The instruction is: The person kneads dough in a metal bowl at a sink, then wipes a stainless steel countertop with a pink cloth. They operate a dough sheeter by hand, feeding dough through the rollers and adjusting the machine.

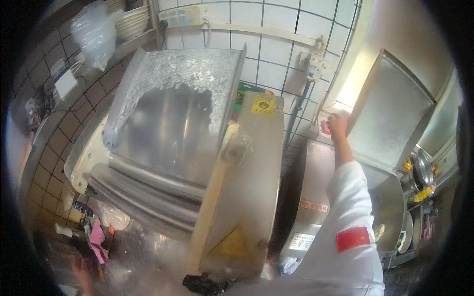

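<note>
My right hand (337, 127) reaches out at the end of a white sleeve and holds a small pink-red item (326, 127) against the tiled wall by the window; whether this is a loose thing or part of a wall fitting I cannot tell. Low at the left, my left hand (82, 267) is blurred and partly in shadow, close to a pink cloth (97, 242); its fingers are unclear. Between the hands stands a dough roller machine with steel rollers (148, 190) and a sloping metal tray (174, 137) dusted with white flour.
A second steel machine with a raised metal panel (389, 107) stands at the right. Stacked bowls (132, 22) and a plastic bag (94, 35) sit on a shelf at upper left. An electrical switch (316, 66) with cables hangs on the wall. Metal pots (422, 168) stand far right.
</note>
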Demonstrator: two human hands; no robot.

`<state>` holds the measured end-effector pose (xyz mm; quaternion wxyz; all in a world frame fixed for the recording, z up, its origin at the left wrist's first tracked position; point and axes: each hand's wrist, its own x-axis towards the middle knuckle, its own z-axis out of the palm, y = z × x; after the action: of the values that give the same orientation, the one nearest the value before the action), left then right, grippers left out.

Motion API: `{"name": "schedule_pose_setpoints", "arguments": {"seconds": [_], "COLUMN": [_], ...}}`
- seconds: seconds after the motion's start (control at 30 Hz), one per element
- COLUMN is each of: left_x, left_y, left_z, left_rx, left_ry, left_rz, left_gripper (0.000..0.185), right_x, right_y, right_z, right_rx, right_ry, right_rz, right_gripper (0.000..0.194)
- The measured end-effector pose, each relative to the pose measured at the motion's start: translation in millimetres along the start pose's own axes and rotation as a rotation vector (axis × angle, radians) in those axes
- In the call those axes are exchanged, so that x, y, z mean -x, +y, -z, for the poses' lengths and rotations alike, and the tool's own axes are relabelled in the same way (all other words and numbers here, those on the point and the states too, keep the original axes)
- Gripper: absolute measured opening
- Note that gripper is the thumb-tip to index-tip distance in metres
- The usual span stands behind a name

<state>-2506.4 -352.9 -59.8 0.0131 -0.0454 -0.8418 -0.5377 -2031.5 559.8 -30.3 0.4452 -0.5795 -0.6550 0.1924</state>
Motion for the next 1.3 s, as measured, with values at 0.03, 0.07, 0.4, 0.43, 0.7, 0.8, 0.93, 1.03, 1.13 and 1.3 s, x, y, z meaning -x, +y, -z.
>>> {"name": "schedule_pose_setpoints", "arguments": {"seconds": [0.03,0.07,0.4,0.43,0.7,0.8,0.93,1.03,1.13,1.3], "left_x": [0.9,2.4,58.4,48.7,44.5,38.9,44.4,53.1,62.7,73.6], "left_y": [-7.2,-9.4,44.3,46.8,106.2,123.9,99.7,65.7,40.7,23.8], "left_z": [9.7,17.3,56.2,46.7,-69.5,-81.2,-60.1,-38.0,-26.4,-8.1], "left_rx": [0.009,0.017,-0.822,-0.454,-0.106,-0.214,-0.051,0.124,0.259,0.296], "left_ry": [-0.030,-0.060,-0.243,-0.330,-0.247,-0.305,-0.370,-0.379,-0.391,-0.458], "left_rz": [-0.061,-0.124,-0.506,-0.151,0.008,-0.041,-0.136,-0.079,-0.064,-0.146], "left_gripper": [0.044,0.044,0.027,0.033,0.015,0.017,0.018,0.017,0.017,0.016], "right_x": [-15.3,-29.4,-58.2,-64.3,-40.5,50.3,227.1,345.4,430.3,474.1], "right_y": [11.4,21.7,101.3,114.1,57.8,-62.2,-206.1,-289.2,-347.4,-395.7], "right_z": [-13.0,-28.0,-119.7,-119.7,1.8,82.7,181.5,199.4,137.8,33.3], "right_rx": [0.065,0.093,0.289,0.305,0.002,-0.224,-0.234,-0.069,-0.012,0.127], "right_ry": [-0.008,-0.021,0.048,0.129,0.172,0.151,-0.001,-0.187,-0.496,-0.511], "right_rz": [0.008,0.007,0.055,0.135,0.298,0.479,0.593,0.795,1.230,1.090], "right_gripper": [0.025,0.026,0.021,0.021,0.036,0.038,0.042,0.040,0.046,0.035]}}
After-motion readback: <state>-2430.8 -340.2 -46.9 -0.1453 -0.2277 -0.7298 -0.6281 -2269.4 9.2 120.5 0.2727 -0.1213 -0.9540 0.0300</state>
